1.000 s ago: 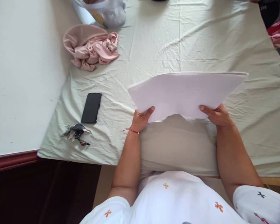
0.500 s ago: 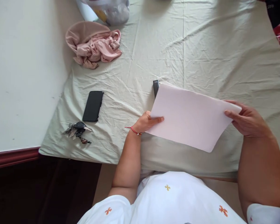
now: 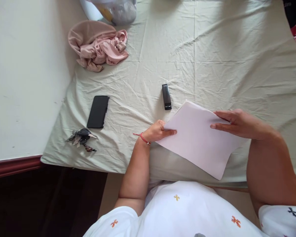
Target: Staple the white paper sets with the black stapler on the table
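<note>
Cream cloth (image 3: 212, 42) covers the desk across most of the frame, creased throughout. White sheet of paper (image 3: 199, 141), lower centre-right, lies tilted on the cloth, its lower corner reaching past the near desk edge. Right hand (image 3: 239, 123) rests flat on the sheet's upper right part, fingers extended and gripping nothing. Left hand (image 3: 158, 131) pinches the sheet's left corner, thumb on top, fingers closed beneath. Pink crumpled garment (image 3: 98, 46), upper left. Black phone (image 3: 98, 111), left of centre, face down. Bunch of keys (image 3: 81, 139) just below the phone. Small black stapler (image 3: 166, 96), just above the sheet's upper corner.
</note>
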### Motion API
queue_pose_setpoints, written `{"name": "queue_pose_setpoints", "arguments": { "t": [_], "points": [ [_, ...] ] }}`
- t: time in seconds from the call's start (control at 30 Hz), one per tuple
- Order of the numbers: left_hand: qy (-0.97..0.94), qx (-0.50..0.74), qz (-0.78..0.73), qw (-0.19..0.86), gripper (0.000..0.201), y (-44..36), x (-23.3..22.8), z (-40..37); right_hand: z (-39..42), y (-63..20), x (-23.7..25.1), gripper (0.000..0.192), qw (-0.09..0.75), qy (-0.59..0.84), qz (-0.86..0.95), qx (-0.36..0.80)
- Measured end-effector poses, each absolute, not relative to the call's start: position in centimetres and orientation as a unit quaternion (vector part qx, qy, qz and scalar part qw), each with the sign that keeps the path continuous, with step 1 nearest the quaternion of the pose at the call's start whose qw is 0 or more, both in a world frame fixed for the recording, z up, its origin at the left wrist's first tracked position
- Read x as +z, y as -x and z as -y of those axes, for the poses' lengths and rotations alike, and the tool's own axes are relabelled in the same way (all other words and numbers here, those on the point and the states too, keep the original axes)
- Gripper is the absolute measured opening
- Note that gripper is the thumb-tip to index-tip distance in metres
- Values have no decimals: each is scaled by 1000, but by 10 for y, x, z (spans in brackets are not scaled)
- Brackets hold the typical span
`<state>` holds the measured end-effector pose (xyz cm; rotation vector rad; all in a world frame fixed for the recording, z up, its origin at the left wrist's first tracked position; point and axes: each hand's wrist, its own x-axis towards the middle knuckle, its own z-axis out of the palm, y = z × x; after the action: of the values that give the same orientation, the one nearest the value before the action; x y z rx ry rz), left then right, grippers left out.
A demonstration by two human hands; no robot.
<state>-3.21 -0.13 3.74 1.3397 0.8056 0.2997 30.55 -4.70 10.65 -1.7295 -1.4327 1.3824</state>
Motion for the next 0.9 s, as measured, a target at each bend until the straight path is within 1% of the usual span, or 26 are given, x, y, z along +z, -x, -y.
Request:
{"name": "queue_pose_setpoints", "arguments": {
  "t": [0.03,0.07,0.1,0.17,0.27,0.33,0.4,0.63,0.77,0.9],
  "points": [
    [-599,131,-364,701,36,32,37,1,47,-302,102,31,182,632,532,534],
    [-589,131,-371,706,37,33,36,0,47,-301,96,35,159,634,523,548],
    [-572,139,-381,713,39,33,34,-1,47,-301,89,39,159,638,501,563],
    [-527,192,-406,722,40,33,31,-4,49,-304,72,43,199,643,431,601],
    [-448,319,-442,709,46,30,25,-9,55,-309,47,33,307,642,336,617],
    [-400,358,-459,708,51,27,23,-11,61,-310,36,29,343,644,300,614],
    [-376,364,-472,710,54,24,23,-12,66,-307,31,26,357,653,267,613],
    [-428,360,-518,647,39,15,23,-10,76,-294,34,22,375,655,255,605],
    [-384,376,-566,625,26,8,23,-12,78,-289,36,25,372,634,277,618],
    [-365,395,-599,593,19,1,21,-12,80,-284,37,29,362,633,275,627]
  ]
}}
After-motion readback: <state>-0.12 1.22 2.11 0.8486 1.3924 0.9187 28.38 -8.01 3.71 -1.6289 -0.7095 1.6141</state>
